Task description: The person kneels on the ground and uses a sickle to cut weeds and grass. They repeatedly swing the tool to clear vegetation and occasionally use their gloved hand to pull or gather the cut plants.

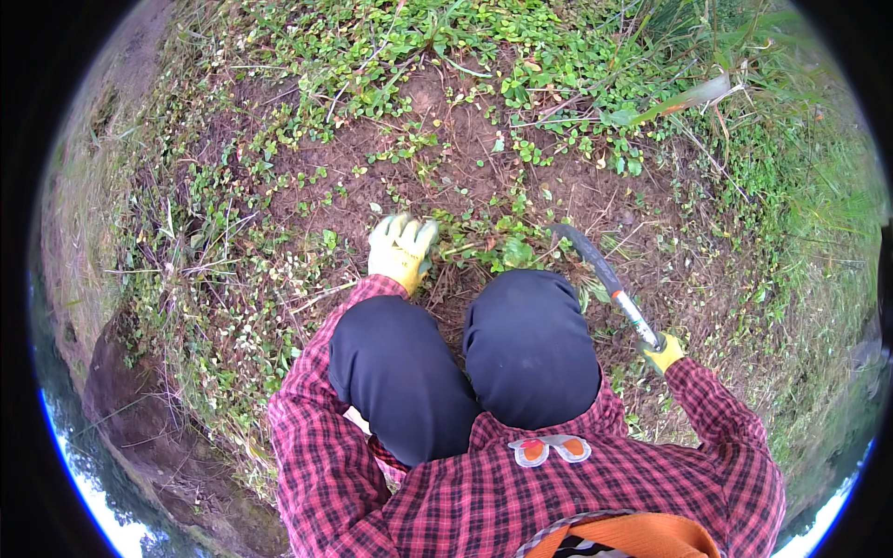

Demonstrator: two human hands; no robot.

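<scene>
My left hand [402, 250], in a yellow and pale work glove, rests on low green plants in front of my left knee. Its fingers point away from me, and what lies under them is hidden. My right hand [663, 352], gloved in yellow too, is closed on the handle of a sickle [601, 268] out to the right. The dark curved blade reaches forward and left to the leafy plants [518, 251] before my right knee. Those plants and some dry stems lie between the blade's tip and my left hand.
Bare brown soil [460, 150] with scattered stems lies ahead, with denser leafy ground cover [558, 42] beyond. Tall grass [788, 77] leans in at the upper right. At lower left the ground drops at a dark earthen edge [115, 376]. My knees [530, 342] are close behind the blade.
</scene>
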